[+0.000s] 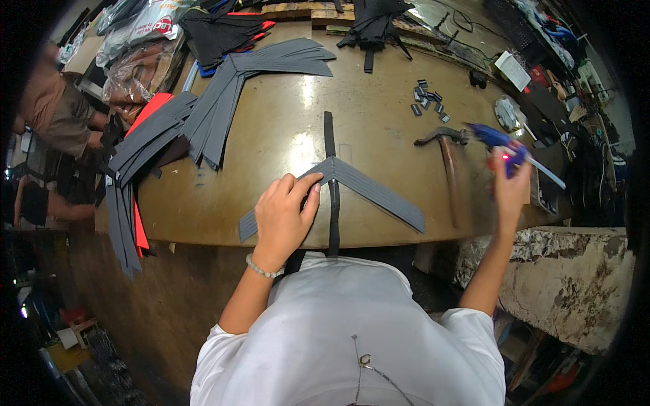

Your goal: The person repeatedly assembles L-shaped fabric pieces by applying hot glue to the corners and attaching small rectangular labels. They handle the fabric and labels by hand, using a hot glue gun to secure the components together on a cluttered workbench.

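A grey ribbed V-shaped piece [379, 194] lies on the table in front of me, its point facing away. A narrow black strip [334, 220] runs lengthwise beneath its point and sticks out at both ends. My left hand [286, 213] rests on the V's left arm, with the index finger close to the seam and the thumb apart from it; part of that arm is hidden under the hand. Off to the right, my right hand [511, 177] is wrapped around a blue hot glue gun [489, 134], raised and slightly blurred, with a pale glue stick showing.
A hammer [449, 169] lies left of the glue gun. Several small dark buckles [426, 98] are scattered beyond it. Stacked grey ribbed pieces [220, 101] cover the table's left side, beside red pieces [141, 227]. Black strips [370, 27] lie at the far edge. Another person [64, 122] is at left.
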